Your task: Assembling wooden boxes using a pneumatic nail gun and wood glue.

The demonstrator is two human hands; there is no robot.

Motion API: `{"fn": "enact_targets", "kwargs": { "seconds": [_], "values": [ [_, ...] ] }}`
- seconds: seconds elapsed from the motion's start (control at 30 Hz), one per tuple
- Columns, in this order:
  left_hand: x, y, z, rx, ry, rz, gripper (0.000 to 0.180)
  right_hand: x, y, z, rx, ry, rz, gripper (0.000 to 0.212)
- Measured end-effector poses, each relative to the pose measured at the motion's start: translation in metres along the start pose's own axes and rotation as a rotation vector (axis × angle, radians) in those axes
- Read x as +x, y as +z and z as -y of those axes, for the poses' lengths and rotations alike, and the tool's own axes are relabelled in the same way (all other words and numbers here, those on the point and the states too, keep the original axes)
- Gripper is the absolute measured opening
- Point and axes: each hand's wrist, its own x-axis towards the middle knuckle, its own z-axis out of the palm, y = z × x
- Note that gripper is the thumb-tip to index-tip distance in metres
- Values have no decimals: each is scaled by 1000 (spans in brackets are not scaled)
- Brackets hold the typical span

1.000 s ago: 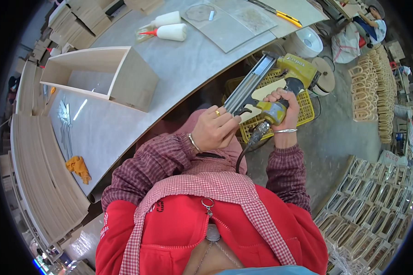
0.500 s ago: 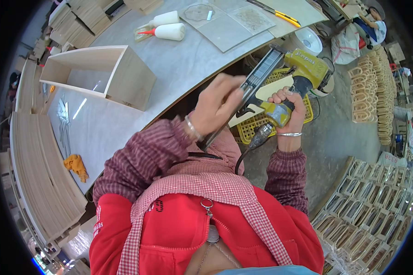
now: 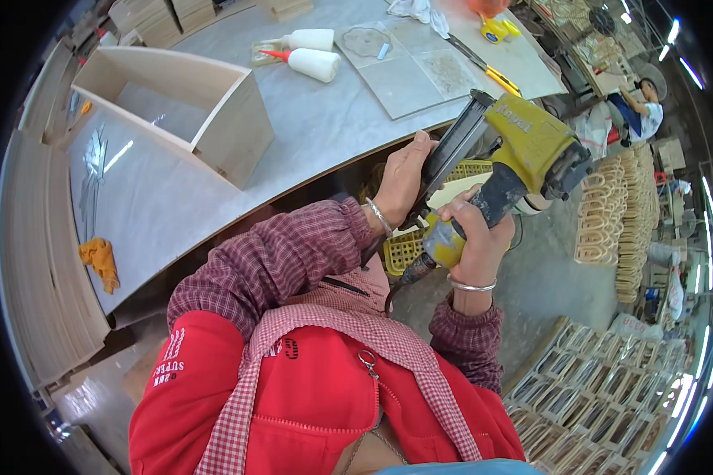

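A yellow and black nail gun [image 3: 531, 146] is held up in front of me, over the table's edge. My right hand [image 3: 479, 237] wraps round its grip. My left hand [image 3: 404, 178] is closed against the side of the long dark magazine [image 3: 458, 142], its far fingers hidden behind it. An air hose fitting [image 3: 416, 271] hangs from the lower end of the grip. On the table, left of the gun, lies an open wooden box [image 3: 234, 131] with a bare panel facing me.
Two white glue bottles [image 3: 313, 65], flat grey tiles [image 3: 408, 83] and a yellow utility knife [image 3: 501, 80] lie on the table [image 3: 166, 229]. An orange cloth [image 3: 99, 263] is at the left. Below the gun stands a yellow crate [image 3: 404, 252]. Wooden frames [image 3: 602, 396] cover the floor right.
My left hand has gone from a blurred sweep beside the magazine to gripping it. The magazine's silvery strip no longer shows. The gun has tilted, and the whole view has turned.
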Motion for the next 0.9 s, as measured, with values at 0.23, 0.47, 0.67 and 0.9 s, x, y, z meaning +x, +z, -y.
{"fn": "enact_targets", "kwargs": {
  "seconds": [0.23, 0.47, 0.67, 0.9],
  "values": [
    [11, -17, 12, -403, -215, -81, 49, 4, 38, -9, -594, -268, 15, 23],
    [49, -53, 62, -821, -108, 163, 53, 2, 64, -37, -1188, -483, 170, 31],
    [35, -57, 32, -865, -209, 53, 54, 14, 64, -42, -1122, -479, 150, 29],
    [49, -55, 20, -577, -278, -193, 55, 44, 30, -37, -727, -159, -9, 24]
  ]
}}
